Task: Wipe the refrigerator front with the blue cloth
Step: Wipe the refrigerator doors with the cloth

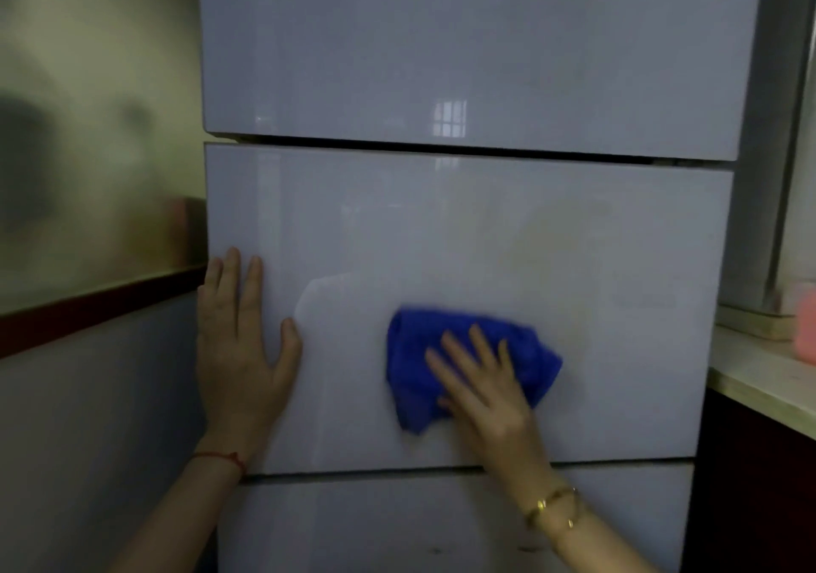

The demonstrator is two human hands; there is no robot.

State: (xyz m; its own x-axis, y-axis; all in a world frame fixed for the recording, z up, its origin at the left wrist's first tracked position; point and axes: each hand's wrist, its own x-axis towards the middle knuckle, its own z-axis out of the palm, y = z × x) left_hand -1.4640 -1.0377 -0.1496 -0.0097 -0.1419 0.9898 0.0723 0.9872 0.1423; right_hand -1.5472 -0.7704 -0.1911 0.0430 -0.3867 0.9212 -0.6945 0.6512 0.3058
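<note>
A glossy pale grey refrigerator (pixel 463 228) fills the middle of the head view, with three door panels stacked one above another. A crumpled blue cloth (pixel 415 365) lies flat against the lower part of the middle panel. My right hand (pixel 481 387) presses on the cloth with fingers spread, covering its lower right part. My left hand (pixel 240 351) rests flat on the left edge of the same panel, fingers apart, holding nothing. A faint yellowish smear shows on the panel up and to the right of the cloth.
A tiled wall with a dark red stripe (pixel 88 307) stands left of the refrigerator. A pale countertop (pixel 759 378) over a dark cabinet sits at the right, with a pink object (pixel 806 325) at the frame edge.
</note>
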